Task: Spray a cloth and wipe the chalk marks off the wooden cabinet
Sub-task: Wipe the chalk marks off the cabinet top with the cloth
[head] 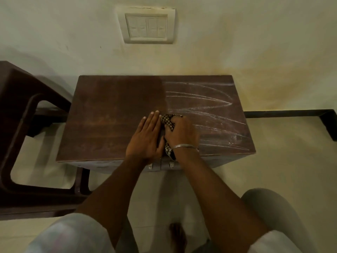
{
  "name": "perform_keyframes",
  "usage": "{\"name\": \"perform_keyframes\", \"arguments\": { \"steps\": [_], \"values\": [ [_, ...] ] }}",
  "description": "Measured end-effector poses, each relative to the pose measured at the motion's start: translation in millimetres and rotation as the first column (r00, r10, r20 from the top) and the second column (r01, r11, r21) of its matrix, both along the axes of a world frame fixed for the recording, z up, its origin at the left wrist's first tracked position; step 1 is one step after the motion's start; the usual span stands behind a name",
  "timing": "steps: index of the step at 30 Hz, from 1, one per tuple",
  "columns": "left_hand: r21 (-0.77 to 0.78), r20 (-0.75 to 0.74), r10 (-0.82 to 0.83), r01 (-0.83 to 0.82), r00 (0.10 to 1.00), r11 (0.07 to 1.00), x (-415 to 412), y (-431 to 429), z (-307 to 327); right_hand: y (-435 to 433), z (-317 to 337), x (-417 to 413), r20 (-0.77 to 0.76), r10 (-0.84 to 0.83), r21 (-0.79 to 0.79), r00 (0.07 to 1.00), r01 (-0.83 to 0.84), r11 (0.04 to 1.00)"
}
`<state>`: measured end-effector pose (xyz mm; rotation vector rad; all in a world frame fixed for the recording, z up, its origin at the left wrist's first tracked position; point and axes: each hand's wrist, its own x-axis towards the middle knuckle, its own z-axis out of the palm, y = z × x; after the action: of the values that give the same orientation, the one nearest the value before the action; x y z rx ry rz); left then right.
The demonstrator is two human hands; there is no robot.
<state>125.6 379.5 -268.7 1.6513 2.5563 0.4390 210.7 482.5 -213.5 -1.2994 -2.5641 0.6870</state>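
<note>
The wooden cabinet (109,114) stands against the wall, seen from above. Its left half is dark and free of marks. White chalk marks (204,105) loop across its right half. My right hand (182,133) is closed on a bunched checked cloth (167,121) and presses it onto the top near the middle, at the edge of the chalked area. My left hand (147,137) lies flat on the top, fingers together, touching the cloth's left side. No spray bottle is in view.
A dark wooden chair (21,125) stands close to the cabinet's left side. A switch plate (147,26) is on the wall above. A dark skirting strip (291,114) runs along the wall at right. My bare foot (177,236) is on the tiled floor below.
</note>
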Motion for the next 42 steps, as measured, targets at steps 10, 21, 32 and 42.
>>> {"name": "perform_keyframes", "arguments": {
  "steps": [10,21,32,42],
  "values": [
    [0.042,0.036,0.021,-0.022,0.999,0.999,-2,1,-1,0,0,0,0.011,-0.042,-0.026,0.999,0.043,0.999],
    [0.056,0.085,0.035,-0.04,0.996,0.998,-1,0,1,2,0,9,0.111,0.016,-0.009,0.994,-0.015,1.0],
    [0.024,0.125,0.042,-0.045,0.991,0.999,-4,1,4,23,0,-23,0.091,0.064,0.003,0.994,-0.064,0.998],
    [0.045,0.123,0.051,-0.057,0.991,0.997,-5,2,3,68,-8,-101,-0.002,0.052,0.036,0.999,-0.052,0.998]
  ]
}}
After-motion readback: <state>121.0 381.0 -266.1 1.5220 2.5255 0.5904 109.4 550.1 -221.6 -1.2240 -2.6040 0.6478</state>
